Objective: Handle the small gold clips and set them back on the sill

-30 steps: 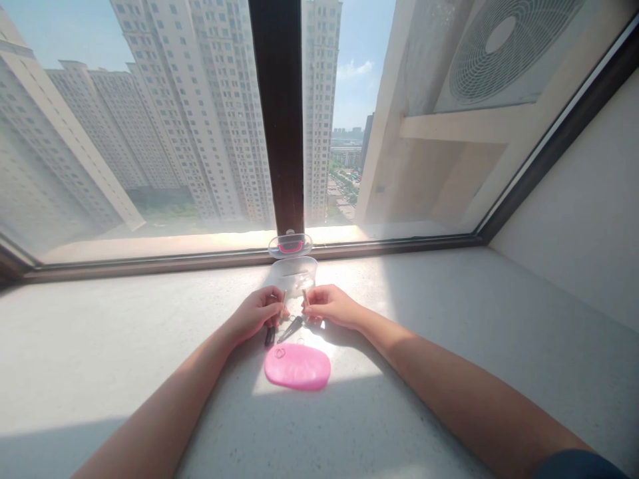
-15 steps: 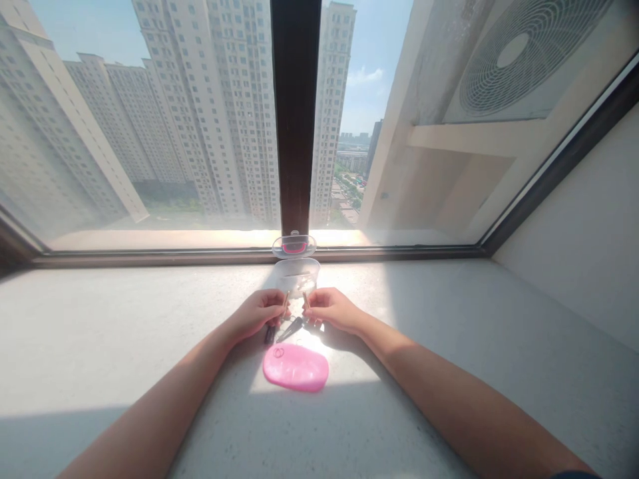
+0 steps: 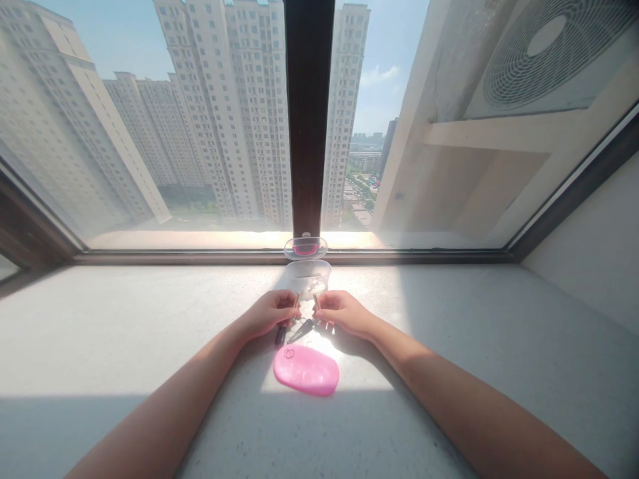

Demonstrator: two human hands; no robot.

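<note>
My left hand [image 3: 272, 312] pinches a slim, gold-brown hair clip [image 3: 297, 301] between thumb and fingers. Opposite it, my right hand [image 3: 345, 313] pinches a similar slim clip [image 3: 316, 303]. A small gap separates the two hands. Just beyond them stands a clear plastic box [image 3: 323, 271], its lid [image 3: 319, 247] with a pink-red catch tipped up at the back. Thin pieces inside the box are too small to name. Between and below my hands lie a dark pointed hair clip [image 3: 300, 330] and another dark piece [image 3: 280, 335], partly hidden by my left fingers.
Nearest me lies a flat pink oval tray [image 3: 312, 376] with thin dark rings [image 3: 289, 354] at its upper left. Everything rests on a pale speckled windowsill [image 3: 150, 332]. Behind the box run the dark window frame [image 3: 200, 257] and a thick upright post [image 3: 308, 120].
The whole view has shifted, so everything appears slightly farther right. Both hands keep their pinches, and nothing on the sill has visibly moved.
</note>
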